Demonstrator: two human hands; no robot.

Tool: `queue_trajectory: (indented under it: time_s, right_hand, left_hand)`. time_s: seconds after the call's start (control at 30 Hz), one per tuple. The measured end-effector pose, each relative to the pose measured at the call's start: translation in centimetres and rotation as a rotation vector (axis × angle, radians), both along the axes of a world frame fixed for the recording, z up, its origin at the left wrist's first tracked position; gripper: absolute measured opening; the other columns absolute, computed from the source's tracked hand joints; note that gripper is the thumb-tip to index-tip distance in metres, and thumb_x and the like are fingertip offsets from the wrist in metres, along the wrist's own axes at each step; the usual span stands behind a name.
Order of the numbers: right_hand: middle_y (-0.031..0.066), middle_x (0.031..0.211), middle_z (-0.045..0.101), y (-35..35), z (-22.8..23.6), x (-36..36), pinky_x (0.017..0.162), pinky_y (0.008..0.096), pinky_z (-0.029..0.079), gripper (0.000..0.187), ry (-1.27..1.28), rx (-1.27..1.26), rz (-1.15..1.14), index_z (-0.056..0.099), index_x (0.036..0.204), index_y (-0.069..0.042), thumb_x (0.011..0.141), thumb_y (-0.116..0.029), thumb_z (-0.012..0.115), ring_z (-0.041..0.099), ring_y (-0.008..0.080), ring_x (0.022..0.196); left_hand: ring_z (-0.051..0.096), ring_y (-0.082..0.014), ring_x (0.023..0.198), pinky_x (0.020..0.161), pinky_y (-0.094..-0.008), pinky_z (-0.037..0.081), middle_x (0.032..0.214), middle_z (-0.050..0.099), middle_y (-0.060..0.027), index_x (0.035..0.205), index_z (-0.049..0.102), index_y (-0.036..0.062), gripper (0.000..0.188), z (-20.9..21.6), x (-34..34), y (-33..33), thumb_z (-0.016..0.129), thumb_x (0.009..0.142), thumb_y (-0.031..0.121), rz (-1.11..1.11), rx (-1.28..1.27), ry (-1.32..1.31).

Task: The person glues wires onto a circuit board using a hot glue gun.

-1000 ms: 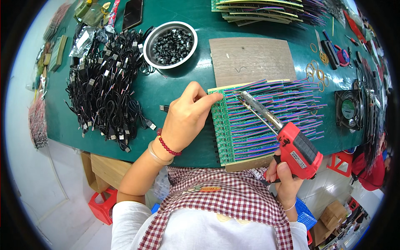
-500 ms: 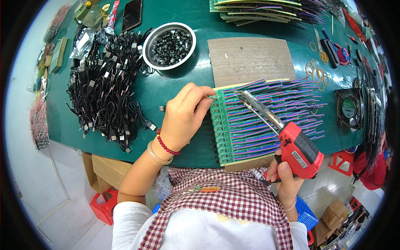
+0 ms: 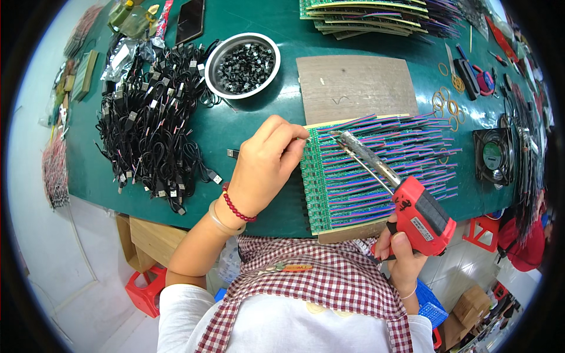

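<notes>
My right hand [image 3: 405, 254] grips the handle of a red soldering gun [image 3: 419, 215]. The gun's metal barrel slants up and left, its tip over the upper left part of a green circuit board panel [image 3: 315, 194]. Rows of blue, pink and dark wires [image 3: 382, 170] run rightward from the panel. At the panel's upper left corner, my left hand [image 3: 269, 162] is closed in a pinch close to the soldering tip. What lies between those fingertips is too small to make out. A USB plug [image 3: 233, 153] sticks out beside this hand; any cable behind it is hidden.
A brown board [image 3: 356, 88] lies under the panel on the green table [image 3: 259, 126]. To the left are a heap of black USB cables [image 3: 150, 123] and a metal bowl [image 3: 272, 73] of small black parts. Stacked wired panels [image 3: 371, 15], rubber bands [image 3: 452, 107] and a fan [image 3: 493, 156] lie beyond.
The soldering tip has drifted slightly left and down, nearer my left fingertips. My left hand has edged a little to the right. Both grips stay the same.
</notes>
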State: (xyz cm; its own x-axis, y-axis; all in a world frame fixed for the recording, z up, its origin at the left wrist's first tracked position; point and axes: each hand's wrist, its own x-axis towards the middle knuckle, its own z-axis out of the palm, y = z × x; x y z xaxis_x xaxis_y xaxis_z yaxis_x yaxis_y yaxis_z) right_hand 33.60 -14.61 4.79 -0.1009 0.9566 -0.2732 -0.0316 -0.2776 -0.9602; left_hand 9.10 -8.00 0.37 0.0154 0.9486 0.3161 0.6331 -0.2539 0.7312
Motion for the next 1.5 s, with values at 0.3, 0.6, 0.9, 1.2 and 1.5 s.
queue_trajectory:
  time_s: [0.3,0.6,0.9,1.2,1.5]
  right_hand:
    - [0.0087,0.059,0.050,0.0,0.2,0.1,0.042,0.0246,0.040,0.034,0.022,0.028,0.008,0.045,0.105,0.003,0.085,-0.022,0.055,0.043,0.0107,0.044]
    - [0.0088,0.059,0.050,0.0,1.0,-0.7,0.043,0.0247,0.040,0.036,0.057,0.037,0.039,0.044,0.105,0.004,0.085,-0.025,0.055,0.043,0.0108,0.044]
    - [0.0082,0.058,0.049,-0.7,0.7,-0.4,0.040,0.0240,0.040,0.037,0.019,0.081,-0.013,0.042,0.104,0.004,0.086,-0.026,0.054,0.042,0.0098,0.042]
    - [0.0076,0.057,0.048,-0.8,0.6,0.0,0.040,0.0236,0.040,0.037,0.047,0.088,-0.025,0.043,0.104,0.004,0.086,-0.027,0.053,0.041,0.0094,0.042]
    - [0.0077,0.058,0.049,-0.8,0.6,0.1,0.041,0.0235,0.040,0.036,0.042,0.087,-0.042,0.044,0.104,0.004,0.086,-0.027,0.053,0.041,0.0092,0.042]
  left_hand:
    - [0.054,-0.0044,0.064,0.056,-0.0194,0.044,0.072,0.055,-0.0003,0.077,0.055,-0.0022,0.002,0.9,-0.3,-0.6,0.055,0.079,-0.001,-0.015,-0.350,-0.376]
    - [0.057,-0.0082,0.066,0.059,-0.0203,0.047,0.079,0.056,-0.0027,0.083,0.057,-0.0024,0.003,0.8,0.8,-1.5,0.058,0.082,0.000,0.004,-0.387,-0.873]
    - [0.055,-0.0076,0.055,0.046,-0.0187,0.044,0.072,0.054,-0.0033,0.085,0.055,-0.0036,0.003,0.3,1.2,-2.2,0.056,0.083,-0.001,-0.011,-0.140,-0.484]
    - [0.050,-0.0051,0.052,0.047,-0.0173,0.041,0.065,0.053,-0.0002,0.089,0.052,-0.0006,0.010,-0.1,1.1,-2.3,0.051,0.090,0.009,-0.032,-0.442,-0.801]
    - [0.051,-0.0050,0.054,0.048,-0.0172,0.041,0.064,0.052,-0.0004,0.091,0.054,-0.0014,0.011,0.1,1.1,-2.1,0.050,0.090,0.009,-0.049,-0.426,-0.734]
